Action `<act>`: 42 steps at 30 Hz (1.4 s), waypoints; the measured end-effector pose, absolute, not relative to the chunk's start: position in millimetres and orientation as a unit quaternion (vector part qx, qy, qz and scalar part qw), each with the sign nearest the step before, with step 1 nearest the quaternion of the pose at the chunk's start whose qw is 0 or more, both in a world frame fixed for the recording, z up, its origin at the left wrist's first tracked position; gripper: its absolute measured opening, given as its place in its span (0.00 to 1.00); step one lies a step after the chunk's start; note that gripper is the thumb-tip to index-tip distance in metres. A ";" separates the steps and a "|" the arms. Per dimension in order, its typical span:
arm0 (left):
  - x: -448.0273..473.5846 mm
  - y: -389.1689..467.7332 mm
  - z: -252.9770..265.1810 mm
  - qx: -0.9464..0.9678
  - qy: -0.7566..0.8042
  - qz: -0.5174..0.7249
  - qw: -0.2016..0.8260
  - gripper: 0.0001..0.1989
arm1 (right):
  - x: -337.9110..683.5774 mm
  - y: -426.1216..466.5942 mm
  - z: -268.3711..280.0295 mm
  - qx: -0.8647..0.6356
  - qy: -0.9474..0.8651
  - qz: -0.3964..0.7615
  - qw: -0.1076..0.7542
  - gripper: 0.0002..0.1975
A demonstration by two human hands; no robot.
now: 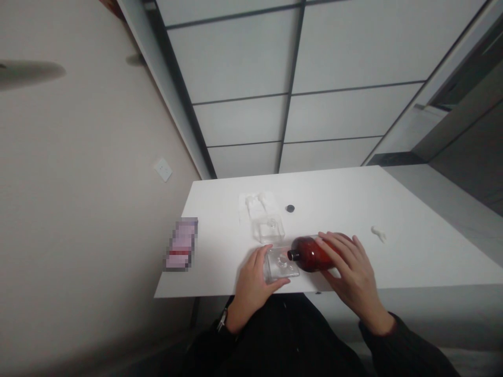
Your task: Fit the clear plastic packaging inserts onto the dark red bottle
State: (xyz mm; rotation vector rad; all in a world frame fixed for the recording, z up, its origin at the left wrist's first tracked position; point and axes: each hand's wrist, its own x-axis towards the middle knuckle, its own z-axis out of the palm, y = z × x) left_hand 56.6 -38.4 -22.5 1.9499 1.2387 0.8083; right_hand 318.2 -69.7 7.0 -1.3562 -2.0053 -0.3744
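Note:
My right hand (351,272) is wrapped round a reddish-brown bottle (314,255), tipped nearly level. Its uncapped black mouth points left, over the edge of a clear square container (282,266) with a round opening in its top. Whether liquid is flowing I cannot make out. My left hand (253,280) grips the clear container from the left, fingers at its far side and thumb along its near side. Just behind stands a second clear box-shaped piece (269,229). A small round black cap (290,208) lies farther back on the white table (334,199).
Behind the clear pieces lies a white sheet with pale, translucent items (256,201). A crumpled white scrap (378,233) is at the right. A blurred-out pinkish flat object (182,243) lies by the left edge. A wall with a socket (163,169) borders the left side.

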 end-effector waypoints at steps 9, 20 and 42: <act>57.6 -39.2 -16.5 0.752 0.478 0.305 0.336 0.43 | 321.6 -69.7 4.3 -0.527 -0.770 -0.151 0.327 0.39; 57.0 -37.8 -18.8 0.746 0.478 0.305 0.349 0.42 | 317.5 -67.6 10.0 -0.523 -0.770 -0.184 0.317 0.42; 58.3 -38.5 -21.3 0.751 0.474 0.311 0.340 0.43 | 317.1 -66.1 13.3 -0.515 -0.756 -0.180 0.363 0.32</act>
